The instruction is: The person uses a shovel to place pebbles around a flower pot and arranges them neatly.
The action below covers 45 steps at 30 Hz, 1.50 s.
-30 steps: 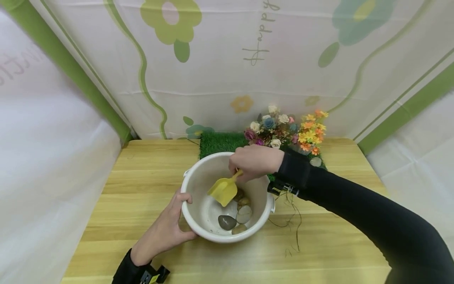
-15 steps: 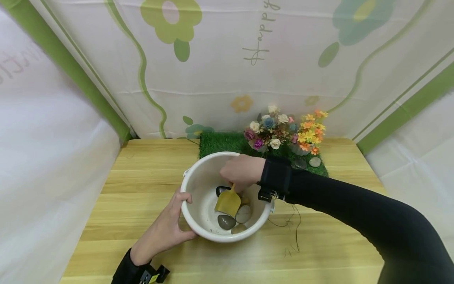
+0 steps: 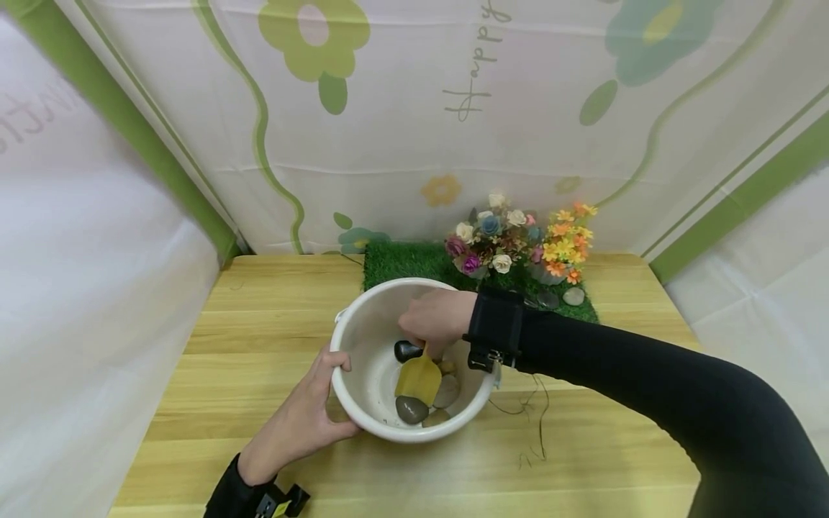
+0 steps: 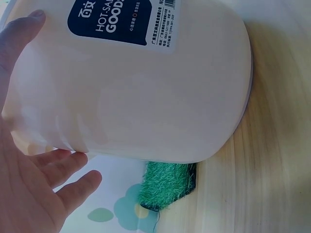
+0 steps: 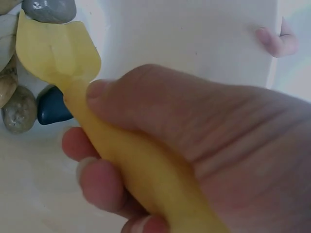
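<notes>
A white bucket (image 3: 350, 403) stands on the wooden table, a dark label on its side in the left wrist view. My left hand (image 3: 311, 410) grips its left rim, some fingers hooked over the edge and the thumb along the outer wall. Inside the bucket, my right hand (image 3: 437, 316) holds a yellow toy shovel (image 5: 141, 170) by its handle. The shovel's blade (image 3: 417, 378) points down among several stones, its front edge right at a grey stone (image 3: 411, 409). A black stone (image 3: 406, 351) lies beside the blade. More pale and brown stones (image 5: 19, 109) are partly hidden.
Behind the bucket lies a green turf mat (image 3: 408, 260) with artificial flowers (image 3: 495, 241) and a few stones (image 3: 573, 296) on it. Thin dry roots (image 3: 542, 424) lie on the table (image 3: 259, 345) to the right. A printed curtain (image 3: 388, 129) hangs at the back.
My right hand has lowered the shovel deeper into the bucket, its blade swinging from the left to point toward me at the grey stone. The left hand and bucket have stayed put.
</notes>
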Motion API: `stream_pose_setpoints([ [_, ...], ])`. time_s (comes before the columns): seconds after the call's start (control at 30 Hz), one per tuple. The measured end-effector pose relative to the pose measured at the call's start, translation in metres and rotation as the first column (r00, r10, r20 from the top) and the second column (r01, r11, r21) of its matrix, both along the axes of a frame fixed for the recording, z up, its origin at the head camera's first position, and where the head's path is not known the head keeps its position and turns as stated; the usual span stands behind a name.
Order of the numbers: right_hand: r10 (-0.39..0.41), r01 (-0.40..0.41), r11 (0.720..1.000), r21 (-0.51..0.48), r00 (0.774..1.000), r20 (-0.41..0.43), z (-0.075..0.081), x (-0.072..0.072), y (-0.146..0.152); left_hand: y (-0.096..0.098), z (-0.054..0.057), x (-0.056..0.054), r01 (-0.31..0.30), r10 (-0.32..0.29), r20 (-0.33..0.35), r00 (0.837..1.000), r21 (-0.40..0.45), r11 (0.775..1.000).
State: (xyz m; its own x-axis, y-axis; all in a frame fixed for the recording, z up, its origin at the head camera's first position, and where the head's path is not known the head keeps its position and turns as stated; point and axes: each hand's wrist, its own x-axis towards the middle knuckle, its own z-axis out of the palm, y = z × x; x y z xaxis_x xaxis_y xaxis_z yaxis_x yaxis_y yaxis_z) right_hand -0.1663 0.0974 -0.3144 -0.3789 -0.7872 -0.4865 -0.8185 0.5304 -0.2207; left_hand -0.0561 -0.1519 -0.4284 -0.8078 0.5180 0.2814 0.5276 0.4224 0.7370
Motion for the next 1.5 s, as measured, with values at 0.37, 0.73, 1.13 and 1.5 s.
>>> stream_pose_setpoints([
  [0.37,0.025,-0.023,1.0,-0.02,0.996,0.088,-0.005,-0.007,0.002,-0.001,-0.002,-0.001,-0.004,0.004,-0.004,1.0,-0.005,1.0],
  [0.73,0.035,-0.021,0.998,-0.055,0.965,0.26,-0.012,-0.012,0.001,-0.001,-0.002,-0.002,-0.004,0.004,-0.008,1.0,-0.001,1.0],
  [1.13,0.051,-0.009,0.995,-0.096,0.898,0.436,-0.018,-0.014,-0.001,-0.002,-0.002,-0.002,-0.004,0.004,0.006,1.0,-0.003,1.0],
  [1.5,0.051,0.0,0.993,-0.116,0.898,0.437,-0.018,-0.017,0.003,-0.002,-0.001,-0.002,-0.002,0.002,0.003,1.0,-0.004,1.0],
])
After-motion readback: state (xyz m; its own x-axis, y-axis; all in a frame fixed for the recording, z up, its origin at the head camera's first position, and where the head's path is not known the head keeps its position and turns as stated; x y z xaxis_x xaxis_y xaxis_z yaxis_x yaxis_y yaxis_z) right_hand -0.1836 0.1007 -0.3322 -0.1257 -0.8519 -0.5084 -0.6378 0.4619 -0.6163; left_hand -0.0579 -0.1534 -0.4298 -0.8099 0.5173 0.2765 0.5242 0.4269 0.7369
